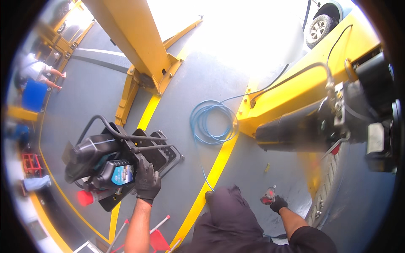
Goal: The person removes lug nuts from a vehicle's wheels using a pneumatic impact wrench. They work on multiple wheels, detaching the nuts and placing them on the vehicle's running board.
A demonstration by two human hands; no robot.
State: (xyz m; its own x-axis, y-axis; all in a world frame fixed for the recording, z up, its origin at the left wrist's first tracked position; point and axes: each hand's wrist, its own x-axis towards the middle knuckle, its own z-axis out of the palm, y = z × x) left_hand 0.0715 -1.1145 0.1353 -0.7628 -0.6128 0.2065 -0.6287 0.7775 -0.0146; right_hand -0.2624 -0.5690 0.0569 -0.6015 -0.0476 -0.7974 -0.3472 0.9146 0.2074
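My left hand (147, 180), in a black glove, is closed on part of a black rolling cart (160, 154) at lower left; exactly what part is unclear. The cart carries a dark plastic container (93, 147) and a black bottle with a blue label (122, 173), with a red object (85, 197) beside them. At lower right, my gloved right hand (278, 203) grips a red-and-grey handheld power tool (268, 195), held low beside my dark-trousered leg (228, 215).
A coiled blue hose (211, 122) lies on the floor between yellow lift posts (130, 38). A black cylindrical unit (295, 130) is mounted at right. A vehicle wheel (318, 30) stands behind. Another person (40, 67) is at far left. A red stool (158, 240) sits by my left forearm.
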